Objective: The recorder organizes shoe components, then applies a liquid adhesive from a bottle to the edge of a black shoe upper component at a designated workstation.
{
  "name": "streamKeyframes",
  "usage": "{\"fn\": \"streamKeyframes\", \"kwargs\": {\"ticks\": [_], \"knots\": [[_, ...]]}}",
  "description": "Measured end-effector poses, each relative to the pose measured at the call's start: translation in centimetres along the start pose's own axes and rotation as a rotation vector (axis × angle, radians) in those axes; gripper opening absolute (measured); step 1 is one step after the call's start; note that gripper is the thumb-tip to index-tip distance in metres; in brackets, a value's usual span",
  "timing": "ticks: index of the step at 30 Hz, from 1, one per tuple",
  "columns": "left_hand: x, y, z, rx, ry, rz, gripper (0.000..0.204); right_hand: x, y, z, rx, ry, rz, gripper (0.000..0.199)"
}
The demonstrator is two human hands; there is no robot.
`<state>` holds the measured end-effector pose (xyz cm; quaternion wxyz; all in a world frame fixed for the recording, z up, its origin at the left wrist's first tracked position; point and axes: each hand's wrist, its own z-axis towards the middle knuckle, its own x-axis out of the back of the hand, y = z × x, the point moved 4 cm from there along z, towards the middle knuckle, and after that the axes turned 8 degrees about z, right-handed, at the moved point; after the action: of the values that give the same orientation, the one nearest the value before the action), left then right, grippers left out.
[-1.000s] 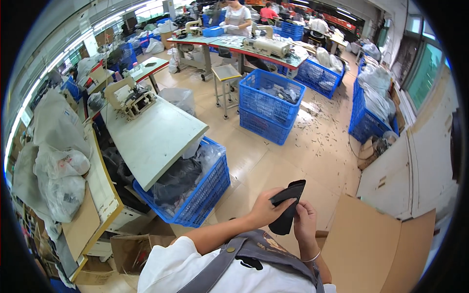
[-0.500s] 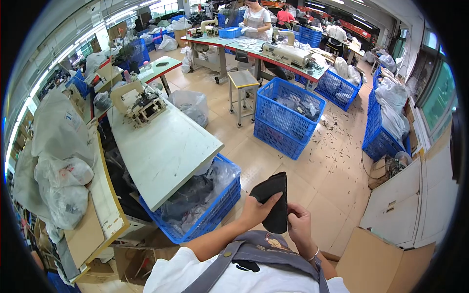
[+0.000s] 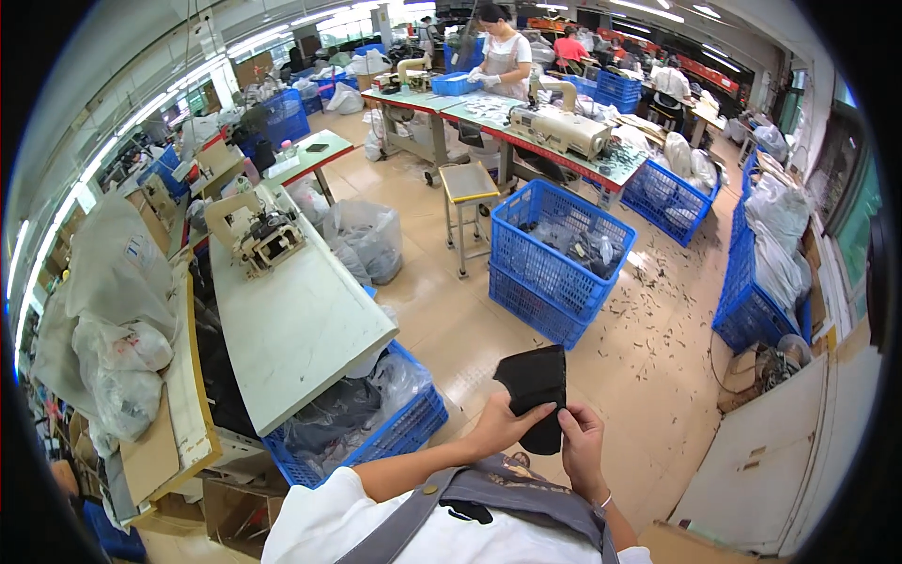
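Note:
A flat black piece of fabric (image 3: 534,376), with a straight right edge and a curved left side, is held up in front of my apron. My left hand (image 3: 501,423) grips it from the left, thumb lying across its face and fingers behind. At its right edge, my right hand (image 3: 582,434) pinches the piece between thumb and bent fingers. What kind of sewn part it is, I cannot tell.
A pale worktable (image 3: 291,324) with a sewing machine (image 3: 268,240) stands left, over a blue crate (image 3: 399,418) of plastic-wrapped goods. Ahead are stacked blue crates (image 3: 554,263) and a stool (image 3: 468,183). A person (image 3: 505,61) works at a far table. Scraps litter the floor at right.
The black piece has turned, its upper part now spread wider to the left. My right hand's pinch has shifted slightly along its right edge. The whole view has shifted a little.

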<state>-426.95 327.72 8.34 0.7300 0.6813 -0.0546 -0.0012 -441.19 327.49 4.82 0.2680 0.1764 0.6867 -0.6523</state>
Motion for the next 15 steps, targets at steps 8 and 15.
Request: {"fn": "streamKeyframes", "kwargs": {"ticks": [8,15], "knots": [[-4.8,0.0,6.4,-0.003,0.116,0.088,0.028,4.7,-2.9,5.1,-0.132,0.012,0.178,0.015],[-5.0,0.3,9.8,0.086,0.159,0.147,0.027,6.2,-3.0,9.5,-0.2,-0.064,0.114,0.026]]}}
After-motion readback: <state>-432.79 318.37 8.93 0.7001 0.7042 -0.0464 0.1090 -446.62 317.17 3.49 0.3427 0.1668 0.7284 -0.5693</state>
